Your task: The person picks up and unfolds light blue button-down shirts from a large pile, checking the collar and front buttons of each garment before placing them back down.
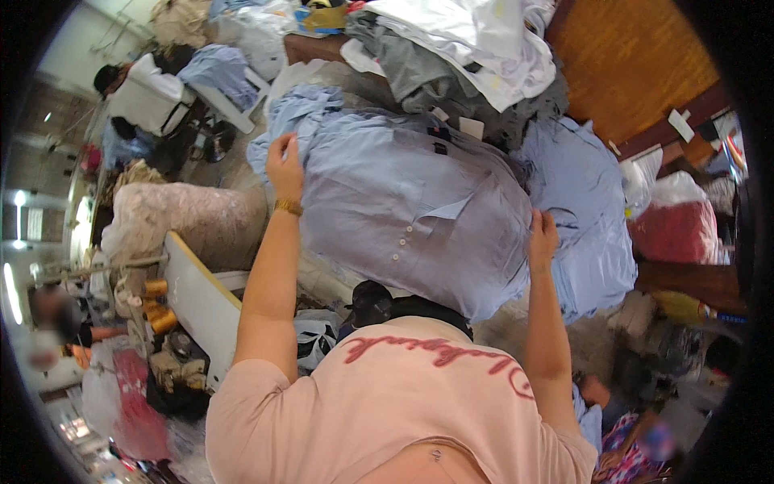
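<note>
A grey-blue shirt (pixel 363 194) lies spread out in front of me, with a small button row on its front and dark labels near its far edge. My left hand (pixel 284 165) is closed on the shirt's left edge, beside a bunched light blue part. At the right edge, my right hand (pixel 544 230) pinches the fabric with its fingers pressed together. More light blue garments (pixel 592 218) hang in a heap just right of that hand. What lies beneath the shirt is mostly hidden.
White and grey garments (pixel 476 48) are piled at the far side. A brown wooden panel (pixel 637 64) stands far right, with a red bundle (pixel 677 230) below it. On the left are a stuffed sack (pixel 185 214), a white-topped table (pixel 201 298) and a seated person (pixel 149 97).
</note>
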A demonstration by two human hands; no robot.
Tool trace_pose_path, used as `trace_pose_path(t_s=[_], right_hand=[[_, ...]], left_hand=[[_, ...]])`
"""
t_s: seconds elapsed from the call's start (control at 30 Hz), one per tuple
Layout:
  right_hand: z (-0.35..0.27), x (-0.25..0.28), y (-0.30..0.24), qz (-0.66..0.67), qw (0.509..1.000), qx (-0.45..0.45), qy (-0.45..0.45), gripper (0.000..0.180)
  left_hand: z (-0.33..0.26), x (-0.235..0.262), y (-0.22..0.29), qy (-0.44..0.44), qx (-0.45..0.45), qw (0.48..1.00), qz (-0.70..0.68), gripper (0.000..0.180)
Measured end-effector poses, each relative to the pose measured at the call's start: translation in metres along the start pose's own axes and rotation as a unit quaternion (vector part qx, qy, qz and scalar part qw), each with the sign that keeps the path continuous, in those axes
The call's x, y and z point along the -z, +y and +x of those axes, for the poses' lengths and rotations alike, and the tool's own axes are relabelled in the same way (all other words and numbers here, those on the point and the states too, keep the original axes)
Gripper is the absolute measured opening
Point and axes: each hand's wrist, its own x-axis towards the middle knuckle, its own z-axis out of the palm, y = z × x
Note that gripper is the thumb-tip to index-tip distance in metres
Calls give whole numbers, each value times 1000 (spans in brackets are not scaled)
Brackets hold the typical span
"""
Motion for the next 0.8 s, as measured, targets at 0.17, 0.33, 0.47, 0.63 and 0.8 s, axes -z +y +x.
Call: trace_pose_path(t_s=[0.17, 0.33, 0.47, 0.63, 0.8], right_hand=[[-124, 35, 132, 329, 880, -332, 87, 15], [-217, 29, 129, 422, 767, -483, 27, 21], [-216, 16, 80, 533, 717, -446, -59, 17], [-229, 2, 110, 518, 734, -437, 34, 21], [-257, 5, 97, 442, 778, -446, -15, 14]], left_hand=[[-94, 82, -88, -90, 430, 894, -85, 33], [-128, 81, -68, -183, 466, 857, -118, 45], [-117, 78, -103, -177, 385, 891, -164, 41], [-120, 77, -106, -160, 275, 934, -161, 31], [-121, 90, -117, -224, 398, 840, -292, 26]])
